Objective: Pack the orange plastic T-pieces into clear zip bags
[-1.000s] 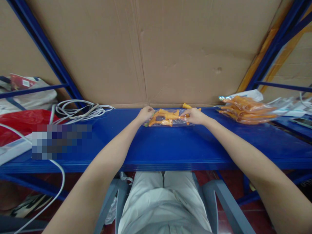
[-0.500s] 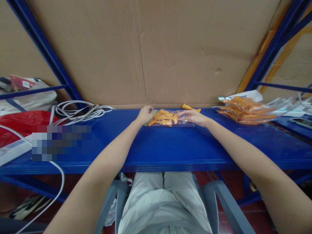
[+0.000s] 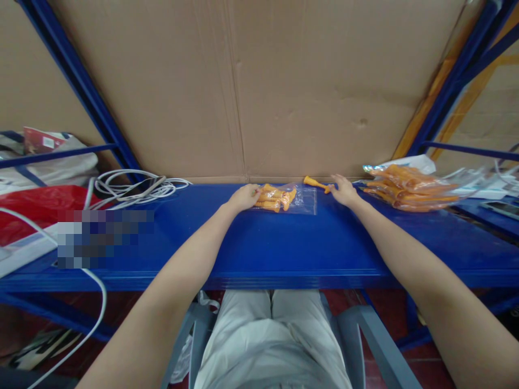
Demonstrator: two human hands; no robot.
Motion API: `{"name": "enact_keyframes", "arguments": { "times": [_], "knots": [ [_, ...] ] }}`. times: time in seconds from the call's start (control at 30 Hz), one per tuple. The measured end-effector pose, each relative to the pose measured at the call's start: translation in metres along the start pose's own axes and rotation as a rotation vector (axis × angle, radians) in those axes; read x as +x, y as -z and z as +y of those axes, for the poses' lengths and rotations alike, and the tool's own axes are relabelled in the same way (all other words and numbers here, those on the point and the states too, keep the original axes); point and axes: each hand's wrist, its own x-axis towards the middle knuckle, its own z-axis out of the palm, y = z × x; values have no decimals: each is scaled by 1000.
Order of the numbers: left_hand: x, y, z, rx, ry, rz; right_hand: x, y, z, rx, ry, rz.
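Note:
A clear plastic bag (image 3: pixel 305 201) with several orange horn-shaped plastic pieces (image 3: pixel 271 201) in it lies flat on the blue table. My left hand (image 3: pixel 244 198) is closed on the bag's left end, its fingers partly hidden from view. Beyond the bag's right end, a single loose orange horn-shaped piece (image 3: pixel 314 182) rests near the cardboard, its wide end to the left. At that piece's thin right end is my right hand (image 3: pixel 344 190), fingers apart; the thumb or a finger reaches its tip, though I cannot tell whether it touches.
A pile of filled bags (image 3: pixel 409 189) with orange pieces sits on the right. Coiled white cables (image 3: pixel 141 186) and a red bag (image 3: pixel 40 208) occupy the left. A cardboard wall (image 3: pixel 304 97) stands behind the blue table (image 3: pixel 292 246), between blue posts.
My right hand has left the bag's right end and moved right to the loose orange piece, its fingers spread. My left hand stays at the bag's left end.

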Motion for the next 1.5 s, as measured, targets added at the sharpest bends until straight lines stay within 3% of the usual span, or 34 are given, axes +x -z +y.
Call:
{"name": "enact_keyframes", "arguments": {
  "times": [0.13,0.2,0.4,0.67,0.87,1.0,1.13,1.3,1.5],
  "knots": [
    [-3,6,-4,68,118,-5,-5,-3,-7,-120,-91,-243],
    [-5,9,-5,87,185,-20,-7,-4,-12,-156,-107,-306],
    [-10,15,-1,145,345,-41,-9,2,-22,-187,-89,-308],
    [-9,14,-3,140,374,-44,-9,14,-21,-266,-100,-181],
    [-7,12,-8,82,465,-33,-5,7,-15,-297,43,-278],
    [-7,13,-4,74,436,-43,-3,10,-14,-307,111,-337],
    [-10,15,3,108,381,-54,-7,19,-22,-248,213,-278],
    [-12,16,4,121,326,-47,-14,30,-43,-95,310,-269],
    [-9,9,0,71,211,-14,-23,29,-70,-127,421,-335]
  ]
}}
